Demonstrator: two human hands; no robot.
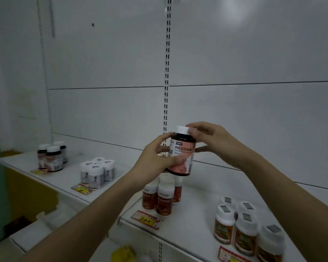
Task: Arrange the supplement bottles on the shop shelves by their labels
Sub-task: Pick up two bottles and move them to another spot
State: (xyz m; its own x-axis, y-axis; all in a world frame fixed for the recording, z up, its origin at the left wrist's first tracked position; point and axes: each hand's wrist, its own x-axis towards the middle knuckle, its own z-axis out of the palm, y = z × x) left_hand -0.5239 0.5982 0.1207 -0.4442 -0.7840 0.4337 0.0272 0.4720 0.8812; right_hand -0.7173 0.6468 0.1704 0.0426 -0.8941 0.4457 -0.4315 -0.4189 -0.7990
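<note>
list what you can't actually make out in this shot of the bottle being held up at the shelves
All in the head view:
- Held bottle: the left hand covers the label's lower left; the small print is blurred.
- Price tag: only handwritten digits read; the print is too small.
- Orange-label bottles: the nearest are cut off by the bottom edge.
- Red-label bottles: the rear one is partly hidden by the held bottle.
- Yellow object: cut off at the bottom edge, unidentifiable.

Dark bottle [181,154], white cap, pink label, upright, held above red-labelled bottles [162,197] on shelf [193,220]
</note>
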